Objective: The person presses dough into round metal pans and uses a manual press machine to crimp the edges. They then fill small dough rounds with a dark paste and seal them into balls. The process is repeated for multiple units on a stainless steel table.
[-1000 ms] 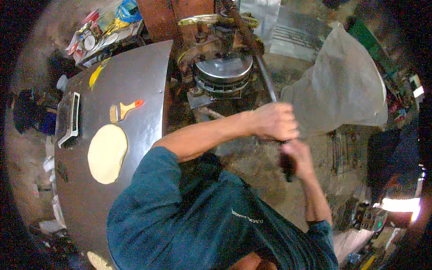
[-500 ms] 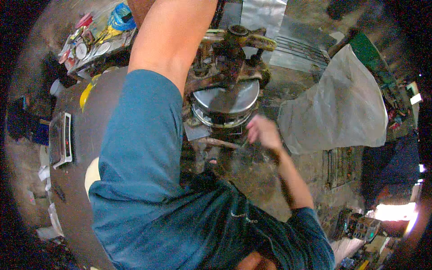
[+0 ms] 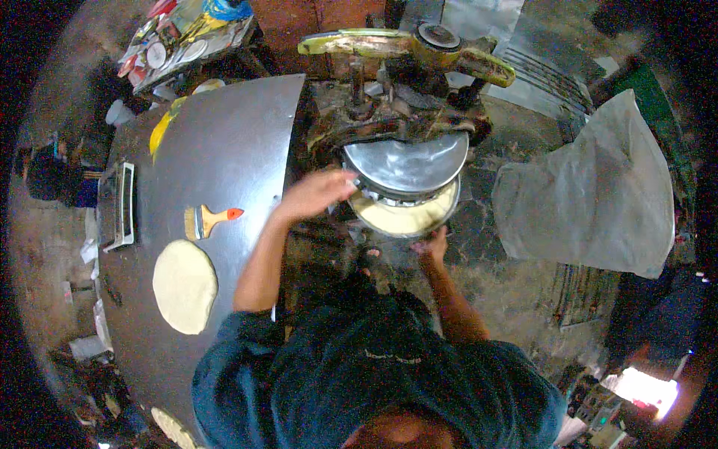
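A round metal pan point(image 3: 389, 236) with a pale dough disc point(image 3: 407, 218) in it sticks out toward me from under the shiny round plate point(image 3: 407, 165) of a worn press point(image 3: 396, 112). My right hand point(image 3: 434, 245) is closed on the pan's front rim, its fingertips partly hidden. My left hand point(image 3: 320, 193) reaches to the left side of the pan, beside the plate's edge; its fingers are smeared by motion. On the metal table to my left lie a flattened dough round point(image 3: 185, 286) and a flat brush point(image 3: 212, 221) with a wooden handle and an orange tip.
The metal table point(image 3: 247, 142) runs along my left, holding a scale-like device point(image 3: 120, 206) and another dough round point(image 3: 173, 428). A long green-yellow lever point(image 3: 359, 43) crosses the press's top. A translucent plastic sheet point(image 3: 591, 194) is at the right. Cluttered cans point(image 3: 155, 55) stand far left.
My left arm has come down from beyond the press to the pan. The pan now juts out toward me, with dough showing. My right hand has moved to its front rim.
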`<state>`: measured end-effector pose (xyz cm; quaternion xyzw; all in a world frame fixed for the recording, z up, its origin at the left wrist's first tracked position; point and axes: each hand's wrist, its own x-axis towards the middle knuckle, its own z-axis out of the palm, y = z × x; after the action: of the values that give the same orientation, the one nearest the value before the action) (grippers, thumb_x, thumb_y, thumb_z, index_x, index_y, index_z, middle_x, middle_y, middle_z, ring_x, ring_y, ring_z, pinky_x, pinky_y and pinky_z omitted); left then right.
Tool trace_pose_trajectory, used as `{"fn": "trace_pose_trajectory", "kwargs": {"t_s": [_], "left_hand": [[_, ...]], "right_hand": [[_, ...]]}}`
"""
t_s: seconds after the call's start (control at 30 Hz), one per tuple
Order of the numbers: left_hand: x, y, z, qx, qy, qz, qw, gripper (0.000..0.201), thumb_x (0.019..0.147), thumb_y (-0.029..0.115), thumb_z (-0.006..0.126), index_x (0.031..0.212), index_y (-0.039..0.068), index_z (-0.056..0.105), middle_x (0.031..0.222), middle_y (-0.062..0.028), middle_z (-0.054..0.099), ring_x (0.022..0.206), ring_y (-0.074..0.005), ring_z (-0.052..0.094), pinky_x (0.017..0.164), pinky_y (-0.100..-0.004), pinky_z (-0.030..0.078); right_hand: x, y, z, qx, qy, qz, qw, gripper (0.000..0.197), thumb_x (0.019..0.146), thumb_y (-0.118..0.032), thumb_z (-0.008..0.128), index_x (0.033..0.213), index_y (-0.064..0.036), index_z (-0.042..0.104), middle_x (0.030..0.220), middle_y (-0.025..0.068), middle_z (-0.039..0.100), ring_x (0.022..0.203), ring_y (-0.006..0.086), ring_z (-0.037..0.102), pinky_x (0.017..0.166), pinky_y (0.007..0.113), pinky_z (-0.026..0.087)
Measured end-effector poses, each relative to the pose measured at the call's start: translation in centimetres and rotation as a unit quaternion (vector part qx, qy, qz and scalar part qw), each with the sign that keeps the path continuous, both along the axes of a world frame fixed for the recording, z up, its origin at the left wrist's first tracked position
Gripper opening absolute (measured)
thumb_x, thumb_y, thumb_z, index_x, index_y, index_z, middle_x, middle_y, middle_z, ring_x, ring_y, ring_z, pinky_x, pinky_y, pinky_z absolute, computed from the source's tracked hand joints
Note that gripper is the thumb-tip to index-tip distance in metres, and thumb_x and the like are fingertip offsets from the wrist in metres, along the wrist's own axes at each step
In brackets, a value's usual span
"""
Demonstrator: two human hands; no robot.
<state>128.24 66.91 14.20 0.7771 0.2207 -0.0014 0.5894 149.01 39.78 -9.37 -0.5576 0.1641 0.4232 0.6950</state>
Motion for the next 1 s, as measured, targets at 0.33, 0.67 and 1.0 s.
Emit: {"fn": "trace_pose_trajectory", "kwargs": {"t_s": [0.33, 0.67, 1.0], "left_hand": [[-2.3, -18.7, -24.2, -0.495, -0.072, 0.447, 0.741, 0.068, 0.092, 0.061, 0.04, 0.129, 0.005, 0.05, 0.123, -0.0126, 0.057, 0.112, -0.0254, 0.055, 0.09, -0.0455, 0.049], [-6.9, -33.3, -13.1, -0.507, -0.408, 0.534, 0.539, 0.073, 0.095, 0.06, 0.019, 0.143, 0.006, 0.032, 0.144, -0.0155, 0.038, 0.129, -0.0325, 0.041, 0.109, -0.0476, 0.032], [-12.5, -39.7, 8.1, 0.227, -0.254, 0.779, 0.526, 0.061, 0.085, 0.021, 0.065, 0.139, 0.005, 0.04, 0.12, -0.0178, 0.052, 0.102, -0.0254, 0.055, 0.087, -0.0352, 0.047]], "right_hand": [[1.6, -16.7, 8.2, -0.112, -0.15, 0.072, 0.98, 0.042, 0.094, -0.052, 0.044, 0.082, -0.0129, 0.056, 0.053, -0.0043, 0.043, 0.038, 0.01, 0.033, 0.037, 0.027, 0.024], [-0.2, -6.7, 33.3, 0.193, -0.072, 0.513, 0.833, 0.017, 0.095, -0.022, 0.051, 0.102, -0.0076, 0.05, 0.063, -0.0007, 0.044, 0.04, 0.0085, 0.036, 0.035, 0.024, 0.029], [-20.9, -5.4, 45.6, 0.309, -0.261, 0.776, 0.483, 0.02, 0.091, -0.015, 0.054, 0.107, -0.0024, 0.054, 0.061, 0.0002, 0.046, 0.037, 0.0047, 0.034, 0.032, 0.02, 0.026]]}}
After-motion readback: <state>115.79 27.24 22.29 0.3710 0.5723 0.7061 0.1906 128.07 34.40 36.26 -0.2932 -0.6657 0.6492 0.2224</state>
